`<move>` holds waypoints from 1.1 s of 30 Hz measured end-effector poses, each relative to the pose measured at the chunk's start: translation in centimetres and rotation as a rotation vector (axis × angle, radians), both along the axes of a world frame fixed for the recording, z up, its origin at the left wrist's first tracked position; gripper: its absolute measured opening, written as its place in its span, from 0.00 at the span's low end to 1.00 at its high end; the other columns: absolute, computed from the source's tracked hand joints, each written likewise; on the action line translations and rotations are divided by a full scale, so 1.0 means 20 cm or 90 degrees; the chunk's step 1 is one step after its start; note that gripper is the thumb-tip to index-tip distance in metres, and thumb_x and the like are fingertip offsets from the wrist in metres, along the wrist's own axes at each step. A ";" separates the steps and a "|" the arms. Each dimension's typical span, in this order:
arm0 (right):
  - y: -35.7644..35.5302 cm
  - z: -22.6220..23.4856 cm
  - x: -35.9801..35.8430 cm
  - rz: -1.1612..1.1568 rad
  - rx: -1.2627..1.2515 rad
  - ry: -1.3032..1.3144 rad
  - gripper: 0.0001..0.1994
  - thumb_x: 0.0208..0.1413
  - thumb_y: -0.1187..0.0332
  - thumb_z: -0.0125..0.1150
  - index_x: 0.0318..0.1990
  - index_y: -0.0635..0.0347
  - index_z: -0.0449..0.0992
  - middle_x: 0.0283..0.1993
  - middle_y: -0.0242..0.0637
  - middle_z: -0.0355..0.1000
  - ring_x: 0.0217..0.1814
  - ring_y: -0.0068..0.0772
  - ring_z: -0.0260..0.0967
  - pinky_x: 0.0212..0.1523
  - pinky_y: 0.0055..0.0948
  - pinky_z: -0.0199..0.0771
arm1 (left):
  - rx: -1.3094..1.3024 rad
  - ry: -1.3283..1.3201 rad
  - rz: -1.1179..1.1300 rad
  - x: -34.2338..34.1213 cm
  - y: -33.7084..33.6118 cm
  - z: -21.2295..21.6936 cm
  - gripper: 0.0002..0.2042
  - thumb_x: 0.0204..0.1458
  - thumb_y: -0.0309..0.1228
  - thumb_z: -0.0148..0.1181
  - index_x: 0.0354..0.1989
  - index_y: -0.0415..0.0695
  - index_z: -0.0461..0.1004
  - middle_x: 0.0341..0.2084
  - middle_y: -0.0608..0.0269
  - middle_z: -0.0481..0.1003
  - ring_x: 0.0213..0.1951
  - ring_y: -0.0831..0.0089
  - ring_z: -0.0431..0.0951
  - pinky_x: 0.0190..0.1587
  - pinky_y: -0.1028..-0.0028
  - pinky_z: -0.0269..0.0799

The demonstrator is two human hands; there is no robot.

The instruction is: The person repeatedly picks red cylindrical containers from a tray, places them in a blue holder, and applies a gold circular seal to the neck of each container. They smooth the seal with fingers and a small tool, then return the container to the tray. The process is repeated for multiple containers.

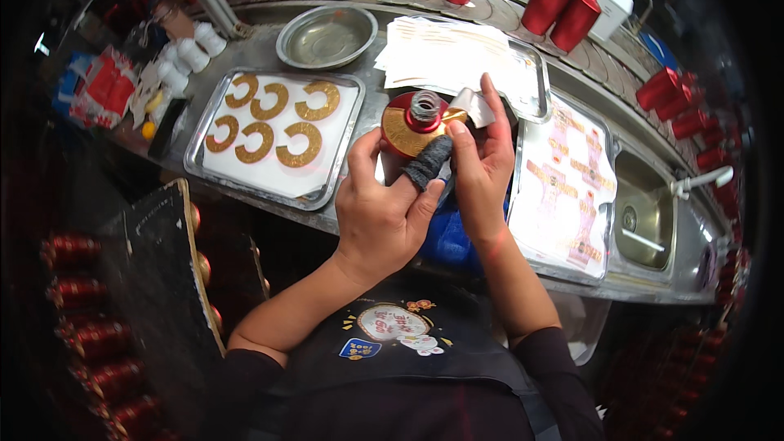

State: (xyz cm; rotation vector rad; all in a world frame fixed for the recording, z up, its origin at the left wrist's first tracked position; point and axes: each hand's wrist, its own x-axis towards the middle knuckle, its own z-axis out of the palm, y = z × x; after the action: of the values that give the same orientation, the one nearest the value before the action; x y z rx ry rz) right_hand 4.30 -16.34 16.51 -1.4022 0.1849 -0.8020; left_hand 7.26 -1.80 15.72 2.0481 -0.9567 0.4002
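Observation:
A red bottle with a bare, threaded glass neck is held upright between my two hands. A gold curved label lies around its shoulder, and a gold flap stands up to the right of the neck. My left hand is closed round the near left side, its index finger, in a grey fabric sleeve, lying over the shoulder. Beside the flap, the thumb of my right hand presses in, while the index finger points up. A white scrap shows by that finger.
At left, a tray carries several gold C-shaped labels on white paper. Behind are a metal bowl and a stack of white sheets. Another label tray and a sink lie right. Red bottles stand on a conveyor.

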 end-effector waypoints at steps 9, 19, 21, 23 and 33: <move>-0.13 0.00 0.02 0.103 0.099 0.006 0.42 0.52 0.77 0.67 0.75 0.65 0.54 0.67 0.49 0.63 0.48 0.21 0.75 0.44 0.18 0.78 | -0.032 0.060 0.003 0.16 -0.03 0.01 0.43 0.36 0.35 0.83 0.62 0.36 0.67 0.61 0.44 0.61 0.61 0.51 0.69 0.64 0.63 0.66; -0.13 0.02 0.04 0.110 0.079 0.012 0.42 0.52 0.82 0.66 0.75 0.65 0.53 0.67 0.43 0.64 0.52 0.24 0.75 0.54 0.23 0.77 | -0.068 0.398 -0.263 0.33 -0.03 0.15 0.43 0.33 0.28 0.83 0.62 0.40 0.66 0.57 0.56 0.72 0.59 0.66 0.73 0.62 0.66 0.68; -0.13 0.03 0.03 0.112 0.099 0.022 0.42 0.52 0.82 0.66 0.75 0.66 0.53 0.66 0.43 0.64 0.52 0.23 0.74 0.52 0.22 0.77 | 0.031 0.308 -0.201 0.31 -0.03 0.12 0.45 0.33 0.26 0.83 0.64 0.40 0.64 0.58 0.56 0.71 0.61 0.67 0.72 0.64 0.67 0.67; -0.13 0.03 0.03 0.134 0.119 -0.008 0.42 0.53 0.82 0.65 0.75 0.65 0.53 0.63 0.43 0.67 0.49 0.20 0.75 0.49 0.20 0.78 | -0.079 0.439 -0.291 0.33 -0.03 0.10 0.45 0.32 0.27 0.83 0.63 0.40 0.64 0.58 0.57 0.70 0.61 0.67 0.71 0.65 0.66 0.66; -0.12 0.06 0.00 0.130 0.101 0.100 0.42 0.53 0.81 0.66 0.75 0.65 0.52 0.54 0.41 0.74 0.39 0.13 0.74 0.40 0.12 0.76 | -0.217 0.563 -0.427 0.38 0.00 0.07 0.44 0.34 0.28 0.83 0.64 0.41 0.65 0.57 0.58 0.71 0.62 0.67 0.70 0.66 0.68 0.64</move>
State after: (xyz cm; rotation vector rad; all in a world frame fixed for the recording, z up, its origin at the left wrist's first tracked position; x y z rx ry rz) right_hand 4.25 -18.75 17.74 -1.3100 0.2180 -0.4978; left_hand 14.92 -1.76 17.09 1.2563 -0.8486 -0.6179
